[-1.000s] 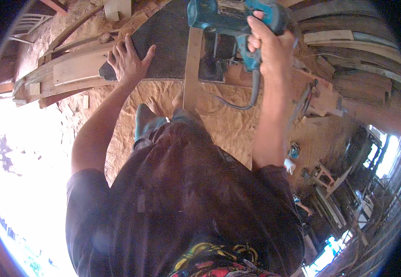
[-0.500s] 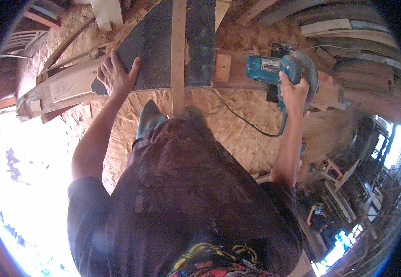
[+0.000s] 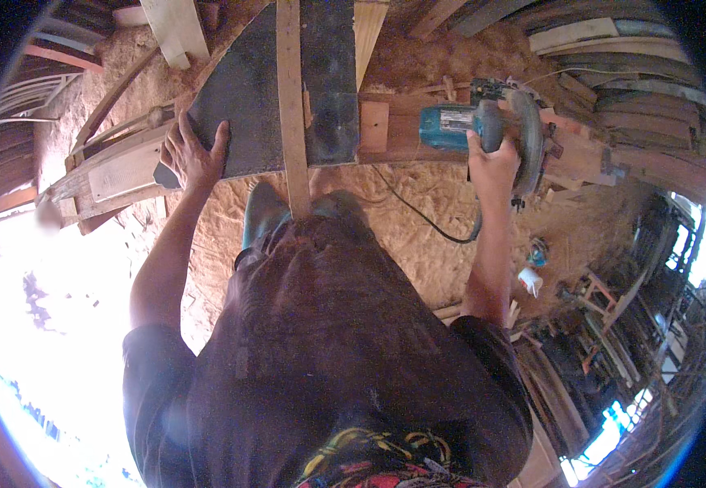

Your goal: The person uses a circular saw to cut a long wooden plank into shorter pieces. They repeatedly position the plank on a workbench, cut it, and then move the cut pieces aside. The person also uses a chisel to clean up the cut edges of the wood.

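Observation:
A dark, flat board (image 3: 243,110) with one slanting side lies across a wooden beam in front of me. Over it runs a narrow wooden strip (image 3: 291,98), whose near end reaches my waist. My left hand (image 3: 193,156) rests on the board's left edge, fingers spread. In my right hand (image 3: 495,165) is the handle of a blue circular saw (image 3: 448,126), which sits on the beam to the right of the board. The saw's blade is hidden by its guard. A black cord (image 3: 426,218) loops from the saw toward the beam.
The wooden beam (image 3: 402,146) stretches left and right, with a pale plank (image 3: 129,159) on its left part. Sawdust (image 3: 402,268) covers the ground below. Stacked timber (image 3: 638,122) stands at the far right, and a white bottle-like object (image 3: 529,281) lies on the ground.
The board, strip, saw and both hands all appear shifted slightly left in the picture. My left hand stays on the board, and my right keeps its grip on the saw.

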`<state>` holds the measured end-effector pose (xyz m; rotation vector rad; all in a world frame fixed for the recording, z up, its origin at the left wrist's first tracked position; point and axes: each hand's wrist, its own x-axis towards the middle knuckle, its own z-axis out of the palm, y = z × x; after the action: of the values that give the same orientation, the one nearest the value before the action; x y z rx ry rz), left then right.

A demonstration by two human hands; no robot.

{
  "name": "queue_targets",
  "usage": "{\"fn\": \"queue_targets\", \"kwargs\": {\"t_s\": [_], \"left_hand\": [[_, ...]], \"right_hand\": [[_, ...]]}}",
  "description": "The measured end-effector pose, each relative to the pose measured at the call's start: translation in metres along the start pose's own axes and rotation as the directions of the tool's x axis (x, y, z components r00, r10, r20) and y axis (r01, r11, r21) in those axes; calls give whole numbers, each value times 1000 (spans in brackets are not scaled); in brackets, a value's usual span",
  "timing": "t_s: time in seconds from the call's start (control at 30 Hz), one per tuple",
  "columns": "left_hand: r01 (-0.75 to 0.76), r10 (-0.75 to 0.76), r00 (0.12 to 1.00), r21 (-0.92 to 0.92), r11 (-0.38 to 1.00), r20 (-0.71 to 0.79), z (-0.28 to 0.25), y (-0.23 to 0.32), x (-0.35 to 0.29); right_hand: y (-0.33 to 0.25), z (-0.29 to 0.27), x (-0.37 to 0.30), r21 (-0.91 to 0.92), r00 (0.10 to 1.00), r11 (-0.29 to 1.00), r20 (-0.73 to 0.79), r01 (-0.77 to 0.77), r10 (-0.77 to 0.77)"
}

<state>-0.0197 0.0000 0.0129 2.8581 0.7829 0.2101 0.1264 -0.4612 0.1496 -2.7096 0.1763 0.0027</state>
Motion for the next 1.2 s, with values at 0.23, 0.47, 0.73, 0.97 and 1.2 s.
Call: {"fn": "queue_targets", "kwargs": {"t_s": [0.23, 0.47, 0.73, 0.97, 1.2], "left_hand": [[68, -69, 996, 26, 997, 58, -3, 5, -3], [8, -10, 1000, -75, 997, -29, -1, -1, -2], [72, -67, 996, -90, 993, 55, -8, -2, -3], [124, -114, 987, -79, 989, 116, -12, 6, -2], [31, -30, 999, -161, 986, 13, -2, -4, -3]], "right_hand": [[-5, 3, -2, -125, 1000, 992, 3, -22, 23], [-84, 26, -55, 157, 942, 933, -147, 323, -301], [-70, 152, -90, 182, 992, 983, 129, -21, -2], [-46, 140, -66, 300, 958, 952, 248, 63, -142], [-77, 128, -130, 81, 993, 996, 101, 45, -53]]}}
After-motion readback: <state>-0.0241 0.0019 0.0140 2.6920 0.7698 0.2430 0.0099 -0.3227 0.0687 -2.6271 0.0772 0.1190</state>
